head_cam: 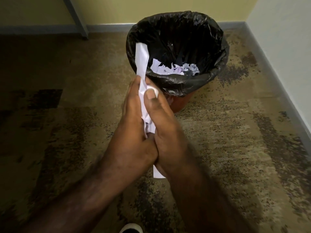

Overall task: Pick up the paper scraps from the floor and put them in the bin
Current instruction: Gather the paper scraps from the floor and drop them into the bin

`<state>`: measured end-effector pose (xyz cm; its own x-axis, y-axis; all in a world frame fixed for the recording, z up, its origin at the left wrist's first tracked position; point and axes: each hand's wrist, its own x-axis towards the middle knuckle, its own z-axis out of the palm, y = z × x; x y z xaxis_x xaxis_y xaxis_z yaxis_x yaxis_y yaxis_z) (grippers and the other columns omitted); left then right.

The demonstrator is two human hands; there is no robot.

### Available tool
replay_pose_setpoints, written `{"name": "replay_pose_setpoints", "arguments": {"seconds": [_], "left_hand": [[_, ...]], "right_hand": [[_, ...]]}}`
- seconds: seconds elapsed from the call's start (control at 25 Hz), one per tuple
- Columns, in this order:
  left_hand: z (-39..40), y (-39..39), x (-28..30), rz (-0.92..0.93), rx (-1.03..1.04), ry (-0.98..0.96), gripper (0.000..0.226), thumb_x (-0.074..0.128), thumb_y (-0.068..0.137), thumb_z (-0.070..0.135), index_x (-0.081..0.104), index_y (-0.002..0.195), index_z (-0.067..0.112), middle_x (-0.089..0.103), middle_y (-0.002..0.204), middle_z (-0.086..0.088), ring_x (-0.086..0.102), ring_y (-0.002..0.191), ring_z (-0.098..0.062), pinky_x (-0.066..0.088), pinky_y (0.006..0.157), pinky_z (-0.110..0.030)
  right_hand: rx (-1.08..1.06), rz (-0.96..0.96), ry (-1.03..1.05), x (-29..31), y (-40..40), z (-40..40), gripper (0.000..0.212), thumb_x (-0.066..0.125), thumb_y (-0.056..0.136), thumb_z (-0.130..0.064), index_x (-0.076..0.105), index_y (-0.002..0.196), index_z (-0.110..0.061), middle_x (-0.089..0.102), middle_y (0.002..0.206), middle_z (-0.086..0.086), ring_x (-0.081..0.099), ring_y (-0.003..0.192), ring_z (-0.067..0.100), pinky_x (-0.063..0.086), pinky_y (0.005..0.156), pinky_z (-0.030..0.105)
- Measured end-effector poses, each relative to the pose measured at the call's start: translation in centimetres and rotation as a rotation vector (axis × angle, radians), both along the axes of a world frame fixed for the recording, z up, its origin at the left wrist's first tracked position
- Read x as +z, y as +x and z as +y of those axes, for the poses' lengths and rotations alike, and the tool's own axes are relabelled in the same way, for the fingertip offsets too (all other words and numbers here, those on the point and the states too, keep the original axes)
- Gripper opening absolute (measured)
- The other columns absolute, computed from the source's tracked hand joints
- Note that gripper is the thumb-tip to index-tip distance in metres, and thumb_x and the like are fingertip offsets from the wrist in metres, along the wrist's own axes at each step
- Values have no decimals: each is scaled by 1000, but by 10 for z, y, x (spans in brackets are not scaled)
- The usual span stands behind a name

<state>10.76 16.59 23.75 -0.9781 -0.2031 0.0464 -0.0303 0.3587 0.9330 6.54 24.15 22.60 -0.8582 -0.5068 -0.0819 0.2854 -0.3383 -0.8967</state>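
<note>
From where I stand, the job looks close to finished. The bin, lined with a black bag, sits at about one o'clock from the hands, and crumpled paper scraps already lie at the bottom of it, so a good share has gone in.

Both palms are pressed together around one more bundle of paper. The left hand and the right hand squeeze it between them like a clamp: fingers laid long and closed against the sheets, the right thumb pinning the bundle near the top. A long white strip sticks up out of the hands toward twelve o'clock, its tip crossing the bin's near rim, and a small corner of paper pokes out below the wrists at six o'clock. The bundle itself is just short of the rim, not yet over the opening.

What is left, as I judge it: carry the hands forward over the mouth of the bin and part them so the lot drops in.

The carpet in view shows no loose scraps that I can make out (its mottled pattern could hide a small one, mind, and much of the floor is out of sight). A shoe tip shows at six o'clock, and a grey metal leg stands at ten o'clock by the wall.
</note>
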Motion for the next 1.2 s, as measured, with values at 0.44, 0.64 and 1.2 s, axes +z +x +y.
{"name": "replay_pose_setpoints", "arguments": {"seconds": [0.44,0.64,1.2], "left_hand": [[-1,-194,41,-39,-198,183,18,42,102,13,54,115,14,65,77,4,64,68,-5,49,55,-19],[-8,-238,8,-315,-62,265,28,51,74,4,61,100,-1,59,63,-13,62,56,-22,42,62,-27],[-54,-218,17,100,224,433,42,60,80,18,55,121,8,56,105,0,54,97,-12,51,77,-32]], "right_hand": [[-371,-85,64,47,-164,-14,47,41,103,-48,71,102,-10,73,88,10,68,85,19,54,75,32],[-382,-262,153,13,-212,-8,55,34,102,-54,68,105,-11,69,102,17,64,91,29,53,86,44],[-358,259,558,19,-227,24,68,47,85,-73,56,134,-28,64,104,-6,61,97,16,57,87,40]]}}
